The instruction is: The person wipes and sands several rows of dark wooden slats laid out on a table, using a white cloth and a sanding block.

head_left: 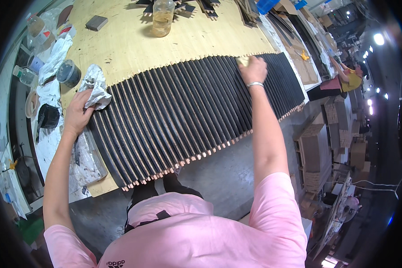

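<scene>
Nearest: row of black slats (178, 105), side by side across yellowish table (125, 49), pale tips (228, 143) at both ends, near ones along front edge. Likely stiff, light singly, loose as row, perhaps slick on dark faces; best taken by bare tips. At left end: left hand (79, 111), fingers closed on crumpled white cloth (96, 85). Farther, toward right: right hand (255, 71), fingers curled round pale pad (243, 61) over slats, fingertips partly hidden. Beyond: clear bottle (163, 18), loose slat pile (206, 6).
</scene>
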Demonstrator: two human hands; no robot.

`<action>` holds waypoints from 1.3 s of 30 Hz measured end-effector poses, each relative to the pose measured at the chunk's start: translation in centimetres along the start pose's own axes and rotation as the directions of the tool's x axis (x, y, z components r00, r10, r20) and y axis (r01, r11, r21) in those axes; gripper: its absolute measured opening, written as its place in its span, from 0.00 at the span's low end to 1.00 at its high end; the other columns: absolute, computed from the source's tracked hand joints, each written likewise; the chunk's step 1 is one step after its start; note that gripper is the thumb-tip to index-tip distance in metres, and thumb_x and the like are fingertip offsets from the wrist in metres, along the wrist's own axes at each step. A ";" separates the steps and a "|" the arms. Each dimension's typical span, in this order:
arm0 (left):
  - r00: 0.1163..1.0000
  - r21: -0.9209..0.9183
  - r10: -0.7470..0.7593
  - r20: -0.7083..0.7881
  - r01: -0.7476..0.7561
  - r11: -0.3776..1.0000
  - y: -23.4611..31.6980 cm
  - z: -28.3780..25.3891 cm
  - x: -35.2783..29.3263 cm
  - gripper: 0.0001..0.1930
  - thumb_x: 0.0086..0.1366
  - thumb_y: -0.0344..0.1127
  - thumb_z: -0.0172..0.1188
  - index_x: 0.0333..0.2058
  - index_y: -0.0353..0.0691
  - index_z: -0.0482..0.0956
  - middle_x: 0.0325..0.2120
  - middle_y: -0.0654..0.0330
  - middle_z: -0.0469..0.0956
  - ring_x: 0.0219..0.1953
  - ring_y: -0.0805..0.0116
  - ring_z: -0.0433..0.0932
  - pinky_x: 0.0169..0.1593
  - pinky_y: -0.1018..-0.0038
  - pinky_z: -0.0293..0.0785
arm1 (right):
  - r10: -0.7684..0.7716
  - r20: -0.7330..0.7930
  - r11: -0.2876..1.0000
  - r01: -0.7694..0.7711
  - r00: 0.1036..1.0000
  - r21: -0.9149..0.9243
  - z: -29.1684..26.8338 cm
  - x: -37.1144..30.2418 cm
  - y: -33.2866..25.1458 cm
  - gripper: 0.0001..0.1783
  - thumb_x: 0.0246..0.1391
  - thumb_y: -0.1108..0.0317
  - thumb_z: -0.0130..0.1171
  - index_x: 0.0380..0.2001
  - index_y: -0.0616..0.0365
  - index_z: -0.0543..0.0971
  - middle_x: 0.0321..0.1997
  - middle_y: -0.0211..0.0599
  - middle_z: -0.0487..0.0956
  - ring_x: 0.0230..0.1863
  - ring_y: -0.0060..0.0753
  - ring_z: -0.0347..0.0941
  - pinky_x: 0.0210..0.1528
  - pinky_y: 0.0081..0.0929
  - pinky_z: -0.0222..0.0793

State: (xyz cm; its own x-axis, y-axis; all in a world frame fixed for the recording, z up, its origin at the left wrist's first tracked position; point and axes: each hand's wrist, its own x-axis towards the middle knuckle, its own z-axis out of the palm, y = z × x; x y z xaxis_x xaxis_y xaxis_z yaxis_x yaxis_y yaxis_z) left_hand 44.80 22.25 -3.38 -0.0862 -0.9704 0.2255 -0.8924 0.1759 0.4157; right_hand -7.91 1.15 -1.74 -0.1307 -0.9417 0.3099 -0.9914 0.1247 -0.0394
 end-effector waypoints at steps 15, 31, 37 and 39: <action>1.000 -0.003 -0.009 0.012 0.010 1.000 -0.3 0.2 0.0 0.24 0.55 0.29 0.62 0.52 0.37 0.77 0.51 0.51 0.77 0.55 0.50 0.73 0.59 0.64 0.68 | -0.038 -0.033 0.988 0.043 0.999 0.147 0.3 -0.2 0.1 0.28 0.44 0.54 0.71 0.48 0.55 0.82 0.46 0.45 0.77 0.52 0.47 0.72 0.55 0.42 0.70; 1.000 0.007 -0.021 0.001 0.021 1.000 -0.1 -0.1 -0.2 0.22 0.55 0.31 0.61 0.52 0.40 0.78 0.52 0.55 0.78 0.55 0.52 0.74 0.58 0.65 0.70 | -0.226 -0.033 0.948 0.227 0.974 0.223 -1.8 -1.4 -3.8 0.19 0.42 0.60 0.69 0.39 0.54 0.84 0.41 0.44 0.76 0.47 0.47 0.72 0.51 0.41 0.70; 1.000 0.016 -0.016 -0.004 0.016 1.000 -0.2 0.1 -0.2 0.23 0.55 0.30 0.62 0.52 0.40 0.78 0.52 0.55 0.78 0.55 0.53 0.74 0.58 0.65 0.70 | -0.123 -0.055 0.899 0.135 0.991 0.416 -3.2 -7.1 1.8 0.25 0.40 0.61 0.71 0.43 0.60 0.82 0.40 0.44 0.76 0.45 0.47 0.74 0.49 0.42 0.72; 1.000 0.003 -0.027 0.006 0.027 1.000 -0.2 0.1 -0.3 0.23 0.55 0.30 0.62 0.52 0.40 0.78 0.52 0.54 0.78 0.55 0.52 0.74 0.58 0.65 0.70 | -0.197 -0.051 0.811 0.192 0.979 0.553 -4.3 -11.0 2.6 0.25 0.40 0.64 0.71 0.44 0.61 0.82 0.39 0.44 0.75 0.40 0.46 0.75 0.47 0.40 0.72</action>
State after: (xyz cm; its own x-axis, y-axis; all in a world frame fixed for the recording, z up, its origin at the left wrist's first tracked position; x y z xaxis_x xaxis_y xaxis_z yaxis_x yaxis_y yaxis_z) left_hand 44.98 22.48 -3.61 -0.0642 -0.9758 0.2090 -0.8955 0.1488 0.4194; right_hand -9.06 13.19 -1.15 0.0678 -0.9307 0.3594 -0.8299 -0.2526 -0.4974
